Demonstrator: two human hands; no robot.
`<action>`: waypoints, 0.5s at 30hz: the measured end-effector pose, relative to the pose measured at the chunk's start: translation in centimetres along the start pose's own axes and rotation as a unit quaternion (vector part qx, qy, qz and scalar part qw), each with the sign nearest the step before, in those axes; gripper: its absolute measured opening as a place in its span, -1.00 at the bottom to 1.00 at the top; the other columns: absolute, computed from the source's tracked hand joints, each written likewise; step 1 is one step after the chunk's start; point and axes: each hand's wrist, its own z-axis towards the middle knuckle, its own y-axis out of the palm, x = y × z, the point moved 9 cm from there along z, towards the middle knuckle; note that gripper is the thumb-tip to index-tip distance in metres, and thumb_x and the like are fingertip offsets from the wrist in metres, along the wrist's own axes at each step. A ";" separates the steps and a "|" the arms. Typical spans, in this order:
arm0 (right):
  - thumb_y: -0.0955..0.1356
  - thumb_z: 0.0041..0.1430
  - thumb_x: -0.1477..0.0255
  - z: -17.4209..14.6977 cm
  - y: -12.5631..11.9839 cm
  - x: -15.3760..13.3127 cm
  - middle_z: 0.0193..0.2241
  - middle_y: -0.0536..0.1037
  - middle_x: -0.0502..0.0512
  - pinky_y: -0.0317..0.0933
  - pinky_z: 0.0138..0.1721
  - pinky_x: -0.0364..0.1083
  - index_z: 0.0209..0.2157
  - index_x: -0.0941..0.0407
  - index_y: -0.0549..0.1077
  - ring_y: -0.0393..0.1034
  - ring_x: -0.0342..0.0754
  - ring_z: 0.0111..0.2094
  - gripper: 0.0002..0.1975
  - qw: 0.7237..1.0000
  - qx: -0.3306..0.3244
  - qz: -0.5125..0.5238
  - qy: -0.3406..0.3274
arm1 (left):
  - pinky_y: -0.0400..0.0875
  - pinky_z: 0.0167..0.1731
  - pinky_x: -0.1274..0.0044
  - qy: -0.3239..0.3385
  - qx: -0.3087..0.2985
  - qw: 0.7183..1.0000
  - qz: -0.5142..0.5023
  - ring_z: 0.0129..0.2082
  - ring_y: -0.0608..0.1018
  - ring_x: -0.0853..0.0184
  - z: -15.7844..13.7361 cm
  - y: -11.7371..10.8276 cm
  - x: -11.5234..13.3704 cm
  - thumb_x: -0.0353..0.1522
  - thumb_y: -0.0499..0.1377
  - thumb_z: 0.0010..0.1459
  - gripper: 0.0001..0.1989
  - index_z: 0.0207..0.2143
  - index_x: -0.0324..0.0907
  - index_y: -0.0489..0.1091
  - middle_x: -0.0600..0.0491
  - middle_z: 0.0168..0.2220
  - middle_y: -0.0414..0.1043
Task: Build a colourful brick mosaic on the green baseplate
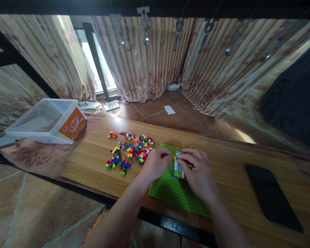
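Observation:
A green studded baseplate point(167, 193) lies on the wooden table, tilted to my view. On it stands a small block of toy building bricks point(179, 168) in white, blue, green and red. My right hand point(200, 170) curls round the right side of this brick block, thumb and fingers bent over its top, hiding part of it. Just left of the block, my left hand point(156, 163) is closed in a pinch above the plate; whatever its fingertips hold is too small to make out. A loose pile of colourful bricks point(139, 146) spreads left of my left hand.
A clear plastic bin point(38, 132) with an orange label stands at the table's left end. On the right lies a black phone-like slab point(274, 198). Metal hooks point(145, 29) hang from a dark bar overhead. Curtains point(155, 62) hang beyond the table.

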 end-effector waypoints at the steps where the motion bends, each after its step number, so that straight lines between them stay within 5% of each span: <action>1: 0.36 0.20 0.34 0.0 0.1 0.0 -0.14 0.55 0.10 0.18 0.03 0.16 -0.33 0.00 0.60 0.32 0.09 -0.04 -0.86 1.000 -0.001 -0.006 0.001 | 0.26 -0.57 0.63 0.012 -0.009 1.000 0.019 -0.60 0.40 0.46 -0.1 0.2 0.1 -0.46 0.13 0.06 -0.86 -0.42 -0.23 0.51 0.14 -0.57 0.43; 9: 0.37 0.15 0.34 -0.1 0.3 0.3 -0.16 0.54 0.13 0.22 -0.02 0.13 -0.36 0.04 0.57 0.34 0.10 -0.08 -0.88 0.999 0.025 0.000 0.034 | 0.37 -0.38 0.59 0.082 -0.016 0.980 0.183 -0.39 0.54 0.35 -1.4 0.8 2.8 -0.43 0.10 0.15 -0.77 -0.36 -0.19 0.58 0.07 -0.41 0.58; 15: 0.37 0.12 0.33 -0.1 0.3 1.0 -0.18 0.55 0.15 0.22 -0.02 0.15 -0.36 0.05 0.57 0.36 0.10 -0.10 -0.86 0.998 0.029 0.026 0.054 | 0.41 -0.29 0.52 0.176 -0.012 0.899 0.401 -0.33 0.57 0.29 -2.9 1.9 4.3 -0.43 0.00 0.26 -0.73 -0.32 -0.20 0.52 -0.04 -0.34 0.55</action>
